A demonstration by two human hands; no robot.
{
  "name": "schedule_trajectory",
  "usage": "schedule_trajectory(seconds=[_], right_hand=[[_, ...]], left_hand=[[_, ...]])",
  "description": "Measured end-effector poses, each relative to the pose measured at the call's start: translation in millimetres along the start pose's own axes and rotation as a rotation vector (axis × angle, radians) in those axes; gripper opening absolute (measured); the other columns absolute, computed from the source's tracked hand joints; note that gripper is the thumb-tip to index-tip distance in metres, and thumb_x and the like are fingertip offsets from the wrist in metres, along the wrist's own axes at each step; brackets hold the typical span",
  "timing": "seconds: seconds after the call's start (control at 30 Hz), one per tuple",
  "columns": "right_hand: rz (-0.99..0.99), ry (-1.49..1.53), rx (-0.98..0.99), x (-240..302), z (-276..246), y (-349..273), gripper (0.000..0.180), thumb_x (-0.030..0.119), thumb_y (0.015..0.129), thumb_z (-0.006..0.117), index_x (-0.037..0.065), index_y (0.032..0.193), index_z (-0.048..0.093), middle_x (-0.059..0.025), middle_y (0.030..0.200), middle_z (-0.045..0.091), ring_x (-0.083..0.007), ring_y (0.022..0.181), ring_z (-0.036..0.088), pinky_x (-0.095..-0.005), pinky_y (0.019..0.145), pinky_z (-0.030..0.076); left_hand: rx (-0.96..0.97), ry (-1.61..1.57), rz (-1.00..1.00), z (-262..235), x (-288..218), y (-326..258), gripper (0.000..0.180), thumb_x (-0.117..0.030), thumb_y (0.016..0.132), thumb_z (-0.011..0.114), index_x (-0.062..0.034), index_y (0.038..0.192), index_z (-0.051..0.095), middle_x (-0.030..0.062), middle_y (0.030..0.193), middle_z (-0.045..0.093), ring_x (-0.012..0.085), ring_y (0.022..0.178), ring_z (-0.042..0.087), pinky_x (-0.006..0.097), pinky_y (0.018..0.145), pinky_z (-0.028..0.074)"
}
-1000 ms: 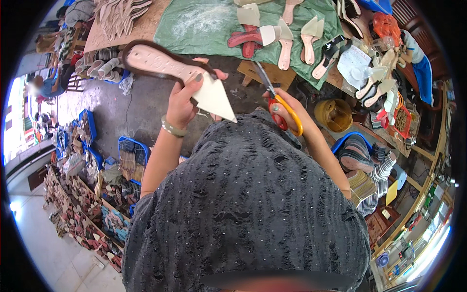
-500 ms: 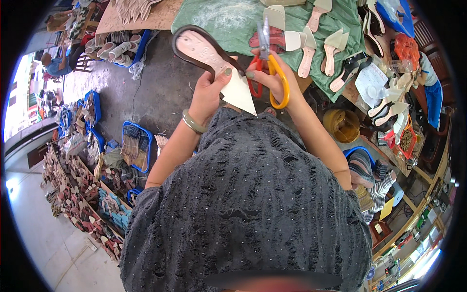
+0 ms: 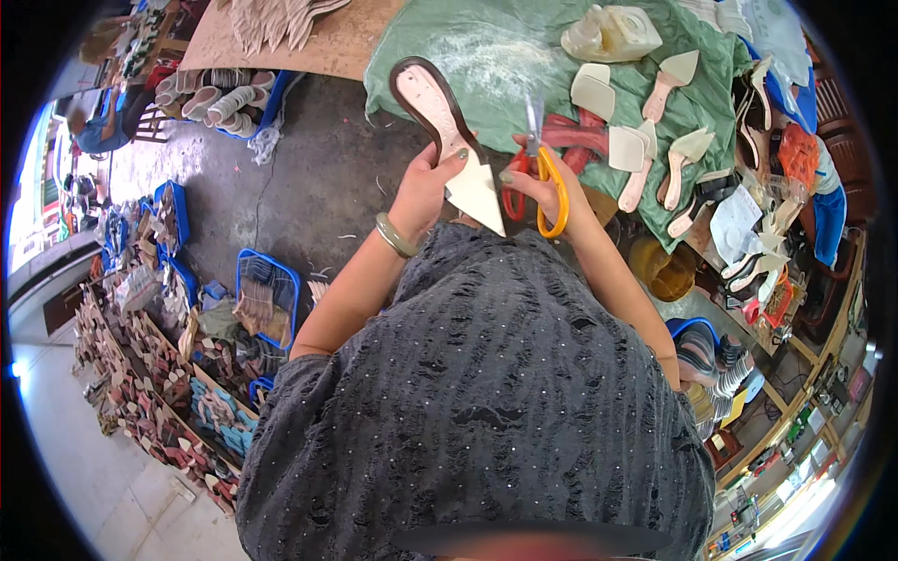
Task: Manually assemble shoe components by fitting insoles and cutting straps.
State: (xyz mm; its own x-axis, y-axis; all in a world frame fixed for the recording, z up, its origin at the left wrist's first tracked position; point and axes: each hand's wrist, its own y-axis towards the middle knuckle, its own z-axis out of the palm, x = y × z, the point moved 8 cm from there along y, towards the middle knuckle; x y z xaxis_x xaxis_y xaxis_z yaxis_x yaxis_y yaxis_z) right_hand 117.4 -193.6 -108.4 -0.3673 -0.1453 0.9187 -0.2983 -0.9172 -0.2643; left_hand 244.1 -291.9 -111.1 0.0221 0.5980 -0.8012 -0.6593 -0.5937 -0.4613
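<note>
My left hand (image 3: 423, 192) is closed around a shoe sole (image 3: 432, 105), pale pink with a dark rim. A white pointed flap (image 3: 479, 194) at the sole's lower end hangs in front of my dark top, its tip toward my lap. To its right, my right hand (image 3: 558, 184) is closed on a pair of scissors (image 3: 534, 142) with one yellow and one red handle. The scissor blades point up and away from me, apart from the sole. Motion blurs them, so I cannot tell how wide they stand.
A green cloth (image 3: 440, 79) with white powder covers the table ahead. Several similar soles (image 3: 639, 184), red strips (image 3: 580, 136) and a plastic jug (image 3: 613, 35) lie on it. A round tub (image 3: 664, 268) stands right; a blue basket (image 3: 297, 280) stands left on the floor.
Both hands have shifted rightward and slightly lower in the view. The sole has tilted more upright, still in my left hand; the scissors remain in my right. More of the table's right side shows.
</note>
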Motion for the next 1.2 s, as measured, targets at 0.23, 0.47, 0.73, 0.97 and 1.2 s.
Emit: schedule_trajectory(seconds=[0.23,0.47,0.73,0.97,1.2], right_hand=[[0.384,-0.423,-0.260,-34.0,-37.8,5.2,0.052,0.028,0.076,0.075,0.006,0.118,0.054,-0.0032,0.074,0.057,-0.0118,0.059,0.055,-0.0250,0.053,0.045],[0.386,-0.632,-0.451,-64.7,-58.9,-22.9,0.063,0.042,0.068,0.078,0.007,0.116,0.056,-0.0145,0.089,0.065,-0.0288,0.078,0.062,-0.0331,0.071,0.049],[0.385,-0.408,-0.798,-103.4,-99.0,-87.8,0.071,0.014,0.070,0.078,0.007,0.132,0.044,-0.0098,0.102,0.064,-0.0153,0.088,0.059,-0.0288,0.079,0.046],[0.463,-0.562,-1.108,-93.0,-141.1,-152.5,0.061,0.033,0.076,0.071,0.017,0.130,0.048,-0.0137,0.094,0.065,-0.0244,0.082,0.063,-0.0322,0.074,0.049],[0.460,-0.717,-1.343,-108.9,-235.9,-214.5,0.062,0.030,0.075,0.066,0.021,0.133,0.043,-0.0136,0.082,0.064,-0.0311,0.077,0.064,-0.0384,0.068,0.049]], left_hand=[[-0.085,0.066,-0.067,-137.5,-16.6,128.8,0.028,-0.006,0.088,0.056,0.0049,0.113,0.050,0.0123,0.099,0.064,0.0214,0.086,0.064,0.033,0.076,0.052],[-0.012,0.183,-0.132,-145.1,-24.8,201.3,0.033,-0.008,0.085,0.060,0.0040,0.114,0.051,0.0071,0.104,0.061,0.0167,0.090,0.060,0.031,0.080,0.048],[0.241,0.381,-0.224,-67.2,6.4,198.4,0.031,-0.011,0.087,0.061,0.0032,0.113,0.051,0.0051,0.103,0.059,0.0119,0.091,0.056,0.026,0.079,0.044],[0.452,0.560,-0.140,1.7,31.7,162.5,0.033,-0.030,0.096,0.049,0.0013,0.104,0.056,0.0024,0.092,0.060,0.0084,0.082,0.054,0.023,0.071,0.043],[0.443,0.648,0.003,49.5,33.1,128.3,0.030,-0.026,0.095,0.048,0.0018,0.103,0.057,0.0021,0.088,0.061,0.0081,0.075,0.055,0.024,0.066,0.045]])
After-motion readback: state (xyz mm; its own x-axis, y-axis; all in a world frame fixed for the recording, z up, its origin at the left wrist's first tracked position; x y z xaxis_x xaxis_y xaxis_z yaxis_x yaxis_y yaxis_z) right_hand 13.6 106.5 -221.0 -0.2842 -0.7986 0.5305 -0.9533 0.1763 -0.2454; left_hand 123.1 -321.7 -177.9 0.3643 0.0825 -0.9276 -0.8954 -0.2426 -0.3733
